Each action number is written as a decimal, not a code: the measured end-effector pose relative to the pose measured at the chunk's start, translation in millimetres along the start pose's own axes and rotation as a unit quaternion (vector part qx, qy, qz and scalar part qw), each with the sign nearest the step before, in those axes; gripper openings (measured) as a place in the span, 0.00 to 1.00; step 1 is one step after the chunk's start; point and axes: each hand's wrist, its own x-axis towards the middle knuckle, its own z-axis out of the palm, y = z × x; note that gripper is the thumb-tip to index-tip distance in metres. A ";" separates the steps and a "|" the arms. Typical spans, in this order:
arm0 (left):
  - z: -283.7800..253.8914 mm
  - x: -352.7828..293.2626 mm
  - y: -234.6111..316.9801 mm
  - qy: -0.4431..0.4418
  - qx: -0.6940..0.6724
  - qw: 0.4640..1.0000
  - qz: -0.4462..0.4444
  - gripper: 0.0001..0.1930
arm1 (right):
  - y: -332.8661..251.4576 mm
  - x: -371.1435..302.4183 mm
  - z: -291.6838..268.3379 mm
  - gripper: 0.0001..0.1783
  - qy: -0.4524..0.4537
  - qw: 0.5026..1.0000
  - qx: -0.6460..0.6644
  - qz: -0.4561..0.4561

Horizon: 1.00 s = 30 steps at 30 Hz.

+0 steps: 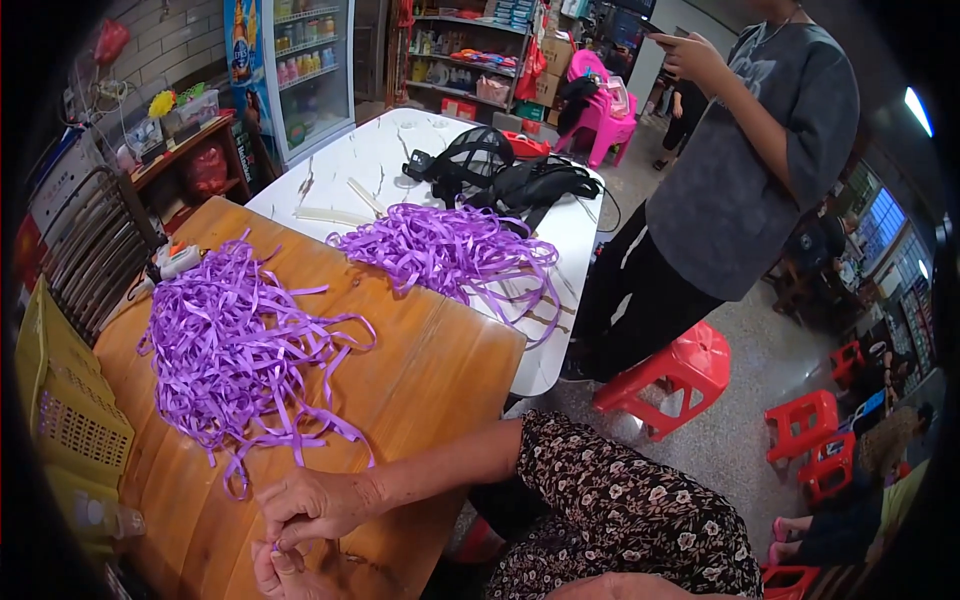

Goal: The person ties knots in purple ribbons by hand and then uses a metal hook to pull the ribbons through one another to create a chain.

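At the near edge of the wooden table [420, 345], my right hand [322, 502] and my left hand [288, 580] meet, fingertips pinched together. A small piece of purple ribbon [276, 547] shows between them; most of it is hidden by the fingers. Just beyond my right hand lies a big tangled heap of purple ribbons [235, 350], with a few loops trailing toward my wrist. My left hand is partly cut off by the lower edge of the view.
A second ribbon heap [430, 245] straddles the wooden and white [330, 170] tables, near black mesh straps [490, 170]. Yellow crates [80, 430] stand at the left. A person [740, 160] stands by a red stool [675, 370] at the right.
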 end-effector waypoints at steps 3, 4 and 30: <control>-1.0 -1.7 -2.0 0.020 -0.013 1.000 -0.015 0.03 | -0.8 -0.2 1.3 0.07 -0.015 1.000 0.006 -0.004; 1.1 -2.0 0.6 0.020 -0.013 1.000 -0.013 0.03 | -1.3 -1.0 4.0 0.07 0.001 1.000 0.020 0.010; 16.1 16.1 5.4 0.000 -0.003 1.000 -0.021 0.08 | 5.1 6.0 -29.2 0.22 -0.056 0.981 -0.186 0.003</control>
